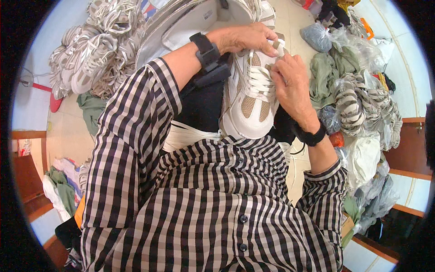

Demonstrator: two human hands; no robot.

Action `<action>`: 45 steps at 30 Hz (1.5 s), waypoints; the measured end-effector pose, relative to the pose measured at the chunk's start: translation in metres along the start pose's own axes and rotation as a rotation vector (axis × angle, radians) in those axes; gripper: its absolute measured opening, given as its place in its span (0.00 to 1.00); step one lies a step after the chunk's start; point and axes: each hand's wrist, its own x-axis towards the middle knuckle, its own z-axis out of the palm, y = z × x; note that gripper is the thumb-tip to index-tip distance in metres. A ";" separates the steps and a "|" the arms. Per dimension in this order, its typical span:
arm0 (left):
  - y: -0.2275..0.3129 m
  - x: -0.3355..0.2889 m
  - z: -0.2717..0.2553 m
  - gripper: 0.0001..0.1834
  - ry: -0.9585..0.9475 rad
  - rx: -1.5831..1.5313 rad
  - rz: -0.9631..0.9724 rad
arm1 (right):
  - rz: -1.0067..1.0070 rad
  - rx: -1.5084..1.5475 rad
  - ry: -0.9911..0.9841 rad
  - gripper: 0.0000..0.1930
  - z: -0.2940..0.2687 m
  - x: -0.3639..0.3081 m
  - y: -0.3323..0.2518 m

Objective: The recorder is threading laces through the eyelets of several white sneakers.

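A white and beige sneaker [247, 120] with tan mesh lies in front of my chest, its toe pointing at me. White shoelace [259, 86] crosses its front in several rows. My left hand [249, 38] reaches over the far end, at the top of the tongue, fingers pinched on the shoelace there. On the shoe's right side, my right hand [292, 79] is closed with curled fingers, its fingertips on the shoelace by the upper eyelets. Its palm side is hidden. Loose white shoelaces [190, 137] lie across my lap, left of the toe.
Beyond my left forearm stands a large off-white lined container [181, 29]. A big pile of similar shoe parts [97, 50] rises at the far left. Bundled striped pieces [358, 104], green cloth [322, 79] and plastic bags [317, 37] crowd the right side. Both wrists wear black bands.
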 end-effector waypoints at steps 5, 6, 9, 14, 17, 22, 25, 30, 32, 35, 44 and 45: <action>0.009 -0.023 0.018 0.12 0.360 0.264 0.356 | 0.072 -0.143 -0.023 0.04 -0.015 -0.008 -0.002; 0.009 -0.030 0.026 0.12 0.471 0.324 0.371 | 0.056 -0.144 -0.024 0.04 -0.016 -0.009 -0.003; 0.008 -0.056 0.032 0.09 0.492 0.549 0.468 | 0.040 -0.217 -0.014 0.03 -0.008 -0.009 -0.006; 0.014 -0.072 0.025 0.07 0.412 0.554 0.444 | 0.081 -0.110 0.116 0.03 0.019 -0.008 -0.007; 0.020 -0.071 0.025 0.08 0.380 0.635 0.454 | 0.087 -0.109 0.131 0.04 0.021 -0.010 -0.007; 0.025 -0.065 0.028 0.07 0.366 0.770 0.527 | 0.069 -0.125 0.140 0.04 0.021 -0.010 -0.005; 0.027 -0.059 0.025 0.05 0.320 0.849 0.527 | 0.058 -0.128 0.117 0.04 0.019 -0.009 -0.003; 0.032 -0.046 0.027 0.04 0.251 0.986 0.495 | 0.086 -0.085 0.041 0.03 0.012 -0.007 0.002; 0.036 -0.045 0.030 0.05 0.230 1.081 0.423 | 0.088 -0.063 0.028 0.04 0.009 -0.004 0.003; 0.045 -0.052 0.033 0.10 0.255 1.160 0.446 | 0.171 0.158 -0.033 0.07 -0.004 -0.001 0.007; 0.073 -0.172 -0.011 0.16 0.374 1.243 0.140 | 0.443 0.887 -0.153 0.18 -0.065 -0.014 0.044; 0.075 -0.194 -0.020 0.20 0.391 1.277 0.042 | 0.530 0.879 -0.133 0.18 -0.073 -0.014 0.048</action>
